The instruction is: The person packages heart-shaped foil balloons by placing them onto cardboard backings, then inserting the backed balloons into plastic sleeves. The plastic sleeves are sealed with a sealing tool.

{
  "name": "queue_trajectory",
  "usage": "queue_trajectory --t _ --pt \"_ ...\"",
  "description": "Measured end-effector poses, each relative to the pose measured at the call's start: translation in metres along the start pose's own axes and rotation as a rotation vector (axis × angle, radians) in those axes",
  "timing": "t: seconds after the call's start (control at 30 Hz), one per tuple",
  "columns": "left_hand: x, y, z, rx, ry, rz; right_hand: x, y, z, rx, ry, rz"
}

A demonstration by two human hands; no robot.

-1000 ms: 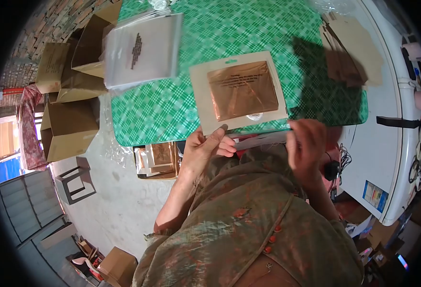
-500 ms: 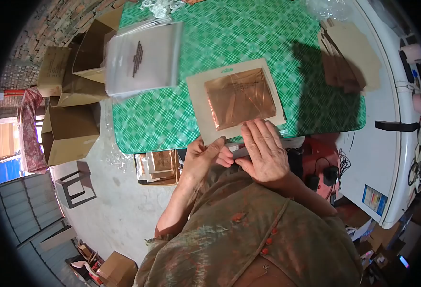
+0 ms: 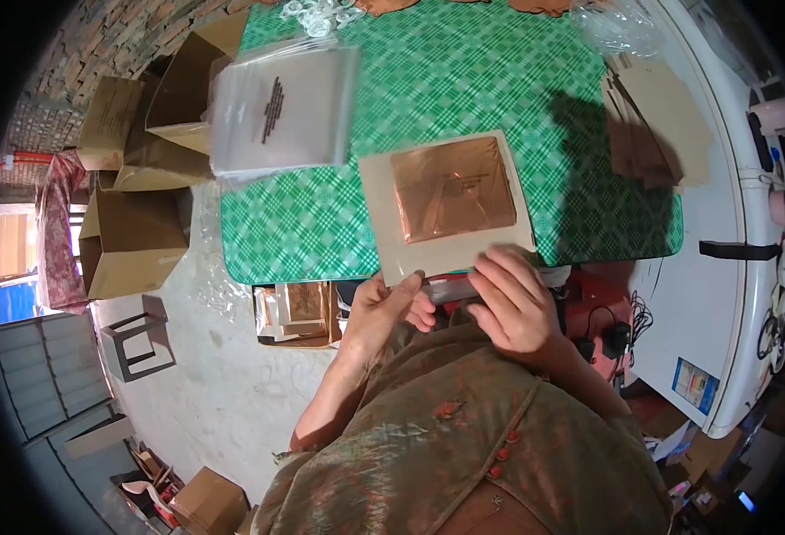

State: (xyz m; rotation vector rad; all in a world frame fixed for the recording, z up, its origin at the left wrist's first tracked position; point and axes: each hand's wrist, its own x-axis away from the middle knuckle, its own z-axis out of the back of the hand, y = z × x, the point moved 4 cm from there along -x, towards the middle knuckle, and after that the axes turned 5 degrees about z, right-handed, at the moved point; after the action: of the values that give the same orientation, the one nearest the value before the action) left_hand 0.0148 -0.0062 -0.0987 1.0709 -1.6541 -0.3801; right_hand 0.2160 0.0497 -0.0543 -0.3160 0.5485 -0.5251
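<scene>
A beige card (image 3: 381, 214) carrying a shiny copper-brown plastic packet (image 3: 455, 189) lies at the near edge of the green checked table. My left hand (image 3: 379, 312) pinches the card's lower left edge between thumb and fingers. By the lower right corner, my right hand (image 3: 517, 303) holds nothing; its fingers are apart, slightly bent and a little blurred. Clear plastic shows below the card between my two hands.
Clear plastic bags (image 3: 285, 107) are stacked on the table's left side, with cardboard boxes (image 3: 134, 241) beyond. Brown paper pieces (image 3: 656, 125) lie at the right. Below the table edge sits an open box (image 3: 293, 312) of similar packets.
My right hand has come off the card's lower edge, moving right and slightly toward me, its fingers bending. My left hand keeps its pinch. The view has shifted slightly.
</scene>
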Motion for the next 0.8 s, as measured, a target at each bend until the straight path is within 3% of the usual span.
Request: queue_trajectory --t 0.07,0.17,0.3,0.4,0.5,0.8 --pt "0.007 -0.008 0.008 -0.022 -0.002 0.028 0.017 -0.002 0.010 -0.015 0.111 0.028" --pt "0.016 -0.026 0.020 -0.032 0.030 0.104 0.045 0.005 0.024 0.058 0.234 -0.188" --pt "0.025 -0.037 0.027 -0.022 0.063 0.022 0.081 0.020 0.011 -0.318 0.199 -0.752" --pt "0.020 -0.037 0.035 -0.009 0.018 -0.025 0.076 0.023 -0.004 -0.746 0.283 -0.841" --pt "0.015 -0.032 0.035 0.006 -0.017 -0.021 0.052 0.026 -0.008 -1.069 0.159 -0.944" --pt "0.018 -0.018 0.044 0.137 0.021 0.032 0.050 0.024 -0.007 -1.067 -0.030 -1.089"
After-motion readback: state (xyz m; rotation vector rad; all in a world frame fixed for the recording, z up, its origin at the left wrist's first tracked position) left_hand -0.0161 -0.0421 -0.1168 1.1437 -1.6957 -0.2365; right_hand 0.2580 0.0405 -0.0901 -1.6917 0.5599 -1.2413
